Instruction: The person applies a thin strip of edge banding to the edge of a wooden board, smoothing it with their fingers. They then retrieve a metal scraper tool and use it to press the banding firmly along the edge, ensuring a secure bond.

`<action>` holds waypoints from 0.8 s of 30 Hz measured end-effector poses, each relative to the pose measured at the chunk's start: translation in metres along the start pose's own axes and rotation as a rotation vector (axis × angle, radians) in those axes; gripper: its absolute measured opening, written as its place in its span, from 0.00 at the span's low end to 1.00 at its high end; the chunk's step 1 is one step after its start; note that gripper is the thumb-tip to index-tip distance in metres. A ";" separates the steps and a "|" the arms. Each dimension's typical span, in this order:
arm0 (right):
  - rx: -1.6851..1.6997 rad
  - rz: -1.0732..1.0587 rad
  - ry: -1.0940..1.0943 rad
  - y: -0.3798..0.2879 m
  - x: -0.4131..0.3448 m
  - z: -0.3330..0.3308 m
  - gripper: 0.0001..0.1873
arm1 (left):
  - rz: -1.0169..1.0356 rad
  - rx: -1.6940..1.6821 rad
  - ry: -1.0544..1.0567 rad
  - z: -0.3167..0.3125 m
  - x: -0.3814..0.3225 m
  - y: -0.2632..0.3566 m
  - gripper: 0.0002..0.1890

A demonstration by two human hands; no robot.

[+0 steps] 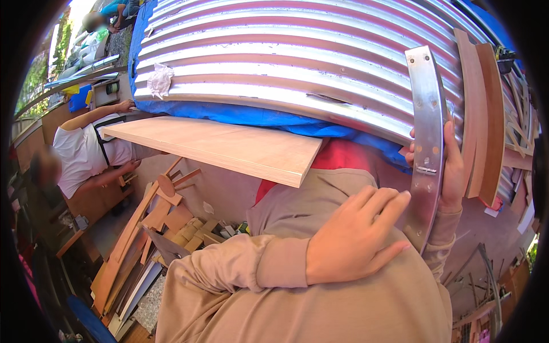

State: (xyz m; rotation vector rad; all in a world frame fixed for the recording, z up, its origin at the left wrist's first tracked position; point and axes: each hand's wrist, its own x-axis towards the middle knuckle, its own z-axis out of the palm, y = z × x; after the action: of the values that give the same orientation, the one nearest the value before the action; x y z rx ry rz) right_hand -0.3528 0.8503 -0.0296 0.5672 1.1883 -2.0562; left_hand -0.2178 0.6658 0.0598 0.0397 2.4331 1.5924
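My right hand (452, 167) grips a long silver metal bar (424, 124), its fingers wrapped around from behind. The bar stands lengthwise in the view, with rivet-like spots and a small slot on its face; its lower end is hidden behind my body. My left hand (356, 236) holds nothing; its palm faces down before my torso, and its fingertips are close to the bar's edge. Whether they touch it I cannot tell. Ahead of me a pale plywood panel (227, 143) juts out beside a blue tarpaulin (257, 122) and corrugated metal sheeting (274, 55).
A co-worker in a white shirt (81, 150) stands at the far left by the sheeting. Wood offcuts (128, 253) and a wooden stool (166, 184) are at lower left. Curved wooden boards (491, 124) lie at right. Another person (113, 17) is farther off.
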 end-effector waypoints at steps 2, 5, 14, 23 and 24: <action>0.037 -0.035 -0.064 -0.009 0.006 -0.004 0.31 | 0.120 0.327 0.068 -0.033 -0.012 0.002 0.37; 0.057 -0.043 -0.074 -0.011 0.011 -0.010 0.31 | -0.031 0.772 0.081 -0.096 -0.038 -0.014 0.32; -0.018 0.120 0.040 0.034 0.016 -0.019 0.29 | -0.098 0.719 0.060 -0.174 -0.068 -0.056 0.26; -0.057 0.188 0.089 0.056 0.017 -0.019 0.29 | -0.152 0.842 0.084 -0.234 -0.089 -0.087 0.22; -0.073 0.187 0.086 0.056 0.018 -0.017 0.29 | -0.166 0.840 0.094 -0.239 -0.091 -0.089 0.22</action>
State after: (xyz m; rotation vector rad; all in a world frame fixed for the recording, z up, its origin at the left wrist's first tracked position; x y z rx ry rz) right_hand -0.3231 0.8398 -0.0822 0.7101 1.2072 -1.8403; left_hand -0.1699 0.4008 0.0866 -0.0943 2.8947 0.4325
